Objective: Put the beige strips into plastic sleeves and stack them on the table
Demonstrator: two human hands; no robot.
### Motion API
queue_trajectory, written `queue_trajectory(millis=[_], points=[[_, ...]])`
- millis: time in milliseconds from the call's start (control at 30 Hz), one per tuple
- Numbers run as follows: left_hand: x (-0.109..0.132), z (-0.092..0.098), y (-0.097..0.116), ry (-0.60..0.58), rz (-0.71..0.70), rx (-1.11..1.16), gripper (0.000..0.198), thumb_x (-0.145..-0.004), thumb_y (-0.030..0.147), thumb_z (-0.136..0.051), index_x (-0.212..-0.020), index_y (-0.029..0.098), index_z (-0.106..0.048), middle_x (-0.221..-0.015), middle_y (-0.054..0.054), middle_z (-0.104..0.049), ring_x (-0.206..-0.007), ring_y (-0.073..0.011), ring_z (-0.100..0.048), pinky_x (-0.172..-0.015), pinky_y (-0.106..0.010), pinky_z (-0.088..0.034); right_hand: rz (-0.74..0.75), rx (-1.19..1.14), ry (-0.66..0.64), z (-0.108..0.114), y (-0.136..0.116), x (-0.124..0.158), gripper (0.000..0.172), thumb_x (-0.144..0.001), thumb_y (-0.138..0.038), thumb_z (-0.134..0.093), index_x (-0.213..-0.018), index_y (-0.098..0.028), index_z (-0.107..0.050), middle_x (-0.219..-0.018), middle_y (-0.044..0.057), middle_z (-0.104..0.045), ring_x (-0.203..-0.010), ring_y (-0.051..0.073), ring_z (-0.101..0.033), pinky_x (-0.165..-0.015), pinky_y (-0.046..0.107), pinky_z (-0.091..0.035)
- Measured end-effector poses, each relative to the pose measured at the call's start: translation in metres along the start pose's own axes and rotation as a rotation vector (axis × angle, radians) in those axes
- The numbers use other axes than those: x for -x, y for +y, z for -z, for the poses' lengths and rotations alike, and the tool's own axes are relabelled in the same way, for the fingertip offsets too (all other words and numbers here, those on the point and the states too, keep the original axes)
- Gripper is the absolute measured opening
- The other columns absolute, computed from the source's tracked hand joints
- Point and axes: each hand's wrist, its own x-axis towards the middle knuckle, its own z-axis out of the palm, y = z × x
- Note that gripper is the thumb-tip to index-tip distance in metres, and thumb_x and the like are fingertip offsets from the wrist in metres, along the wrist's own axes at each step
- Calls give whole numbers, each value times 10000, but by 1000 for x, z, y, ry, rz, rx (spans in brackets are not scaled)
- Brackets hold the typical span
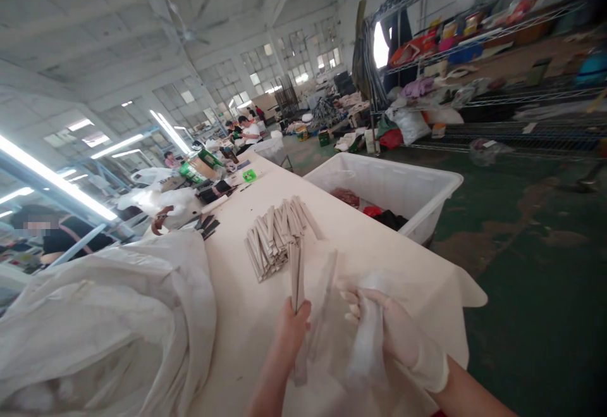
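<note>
My left hand [293,328], bare, is closed around a small bundle of flat beige strips [296,271] that points away from me. On my right hand [403,331] is a whitish glove, and its fingers pinch a crumpled translucent plastic bag [368,341], blurred by motion. Between the two hands lies a long, clear-looking narrow strip [325,300]; its kind is hard to make out. Just beyond the left hand, a pile of similar beige strips [272,240] rests on the pale tabletop [237,341].
A big white sack [190,303] bulges at the left edge. Beyond the table's right side stands a white plastic bin [403,180] with dark and red cloth inside. Bags and a small green box [249,176] sit farther along. Wire shelves [497,104] hold goods at right; people work behind.
</note>
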Motion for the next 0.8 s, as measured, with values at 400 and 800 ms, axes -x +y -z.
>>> queue_trajectory(millis=[400,800], points=[[47,-23,18,-191,-140,38,258,-675,232,-649,-911,135,-604,-582,49,-510,-499,-82,-415,-472,-190,-333,-71,138,-21,-21,26,11,234,-687,-382,-715,-789,-175,-673,-662,35,-702,-704,231,-673,-700,338,-523],[52,-14,26,-75,-187,-61,147,-769,310,-554,-765,173,-499,-552,55,-457,-501,-92,-418,-492,-202,-332,-110,261,26,-17,48,21,326,-652,-469,-720,-605,-188,-562,-486,-19,-556,-450,139,-515,-492,278,-431]])
